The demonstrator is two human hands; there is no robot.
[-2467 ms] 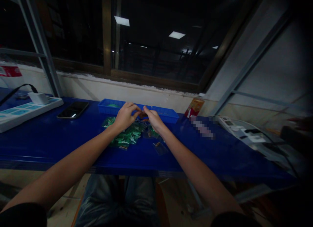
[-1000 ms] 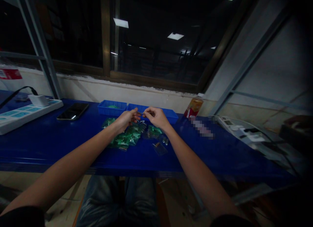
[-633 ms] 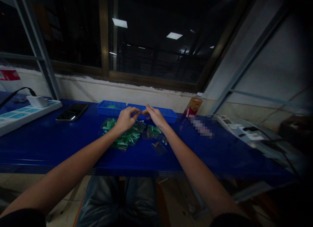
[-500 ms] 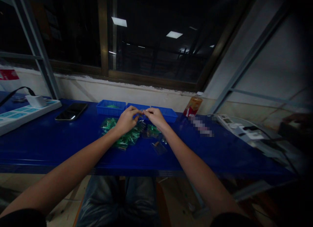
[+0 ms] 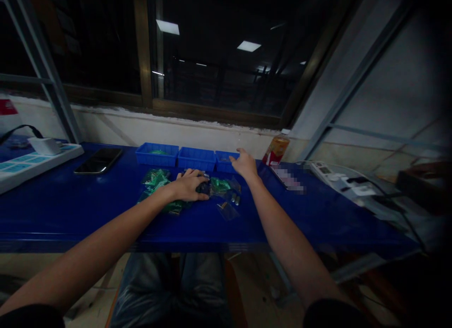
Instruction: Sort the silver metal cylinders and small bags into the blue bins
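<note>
My left hand (image 5: pixel 190 184) rests with fingers spread on a pile of small green-looking plastic packets (image 5: pixel 155 179), partly covering it. Whether it pinches a packet is hard to see, but the fingers look apart. My right hand (image 5: pixel 245 165) is at the right blue bin (image 5: pixel 223 168), thumb and index finger apart at its rim, and nothing shows between them. Just right of my left hand lie a clear bag with green contents (image 5: pixel 221 184) and several small silvery cylinders (image 5: pixel 236 199). Nearer me is a clear packet with brass-coloured pieces (image 5: pixel 226 210).
Two more blue bins, the left one (image 5: pixel 157 160) and the middle one (image 5: pixel 196 165), stand along the back. On the left are a phone (image 5: pixel 99 160) and a power strip (image 5: pixel 45 158). A bottle (image 5: pixel 277 150), a blurred-out flat object (image 5: pixel 287 178) and another power strip (image 5: pixel 332 175) lie right.
My hands were together above the pile and have parted. The left came down onto the packets; the right moved right to the right-hand bin, its fingers opening.
</note>
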